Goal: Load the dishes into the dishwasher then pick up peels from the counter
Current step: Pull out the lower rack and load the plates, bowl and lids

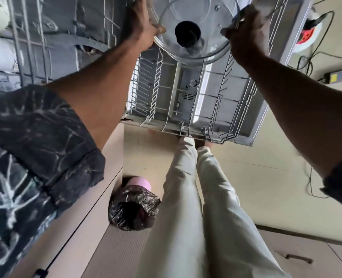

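Holding a glass lid (208, 19) by opposite rim edges at the top centre of the frame, the left hand (144, 25) and right hand (246, 31) both grip it above the dishwasher rack (156, 87). Its black knob (187, 33) faces the camera.

There was 1 glass lid (194, 47) with 1 black knob (187, 34). I counted 2 hands, the left hand (144, 25) and the right hand (246, 31), 1 white wire rack (156, 93), 1 bin (134, 209) with a black bag, and 2 trouser legs (178, 217).
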`<action>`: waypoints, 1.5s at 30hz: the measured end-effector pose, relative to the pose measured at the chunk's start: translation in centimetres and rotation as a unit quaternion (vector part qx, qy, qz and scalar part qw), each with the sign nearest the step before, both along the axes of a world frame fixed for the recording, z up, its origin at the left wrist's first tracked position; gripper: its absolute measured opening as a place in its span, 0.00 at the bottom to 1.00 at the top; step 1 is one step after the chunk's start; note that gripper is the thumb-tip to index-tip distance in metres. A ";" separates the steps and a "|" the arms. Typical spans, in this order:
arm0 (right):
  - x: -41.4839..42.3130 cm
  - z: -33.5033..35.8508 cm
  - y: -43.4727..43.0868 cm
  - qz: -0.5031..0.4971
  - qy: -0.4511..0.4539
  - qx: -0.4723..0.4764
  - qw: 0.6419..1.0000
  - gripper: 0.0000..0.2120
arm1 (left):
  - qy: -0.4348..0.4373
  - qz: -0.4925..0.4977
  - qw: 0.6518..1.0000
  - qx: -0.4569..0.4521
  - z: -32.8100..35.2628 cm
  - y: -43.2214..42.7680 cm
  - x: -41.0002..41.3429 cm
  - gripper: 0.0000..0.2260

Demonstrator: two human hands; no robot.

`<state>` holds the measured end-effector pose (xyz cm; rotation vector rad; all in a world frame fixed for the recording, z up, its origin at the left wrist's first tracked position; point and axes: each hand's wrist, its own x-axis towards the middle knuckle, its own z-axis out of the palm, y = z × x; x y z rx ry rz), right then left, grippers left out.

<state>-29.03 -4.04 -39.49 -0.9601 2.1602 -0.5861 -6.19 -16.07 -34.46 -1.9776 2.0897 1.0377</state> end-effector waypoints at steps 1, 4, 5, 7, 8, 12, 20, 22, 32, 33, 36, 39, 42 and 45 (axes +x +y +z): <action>0.1 -0.3 0.0 -0.005 -0.008 0.002 1.000 0.16 | -0.002 -0.008 1.000 0.000 -0.5 -0.1 0.0 0.27; 0.2 -0.9 -0.1 -0.011 -0.017 0.017 1.000 0.16 | 0.010 -0.024 1.000 0.000 -1.4 -0.3 -0.3 0.25; 0.2 -1.1 -0.1 -0.016 -0.027 0.012 0.999 0.16 | 0.017 -0.025 1.000 0.004 -1.7 -0.3 -0.4 0.25; 0.0 -1.9 0.1 -0.031 -0.019 0.015 0.999 0.17 | 0.018 -0.032 0.999 0.002 -2.5 -0.5 -0.5 0.25; -0.1 -2.2 -0.1 -0.037 -0.020 0.014 0.999 0.16 | 0.017 -0.036 0.999 0.002 -2.8 -0.8 -0.5 0.24; 0.0 -1.9 -0.8 -0.026 -0.014 0.028 0.999 0.12 | 0.006 -0.048 0.999 0.004 -3.6 -1.6 0.0 0.24; 1.1 -1.7 -0.3 -0.027 -0.012 0.032 0.999 0.14 | 0.003 -0.057 0.998 0.001 -4.9 -2.1 1.3 0.24; 1.0 -1.4 0.2 -0.029 -0.017 0.029 0.999 0.09 | 0.006 -0.069 0.998 0.009 -5.2 -2.0 1.5 0.24; -0.4 -2.5 1.2 0.026 0.004 0.101 0.994 0.10 | 0.000 -0.087 0.994 0.059 -7.3 -1.4 -0.3 0.23; -0.5 -2.7 1.0 0.040 0.012 0.112 0.993 0.12 | -0.011 -0.094 0.994 0.057 -7.5 -1.5 -0.4 0.24; -0.4 -3.1 0.5 0.060 0.022 0.151 0.986 0.14 | -0.042 -0.117 0.991 0.046 -8.3 -1.4 -0.3 0.23; -0.5 -3.7 0.1 0.073 0.016 0.172 0.982 0.12 | -0.054 -0.121 0.990 0.047 -9.1 -0.9 0.0 0.24; -0.6 -3.7 0.1 0.126 0.046 0.200 0.971 0.15 | -0.063 -0.108 0.990 0.068 -9.2 -0.1 -0.2 0.28; -0.7 -3.6 0.2 0.147 0.067 0.205 0.965 0.17 | -0.065 -0.100 0.991 0.060 -9.1 0.3 -0.5 0.29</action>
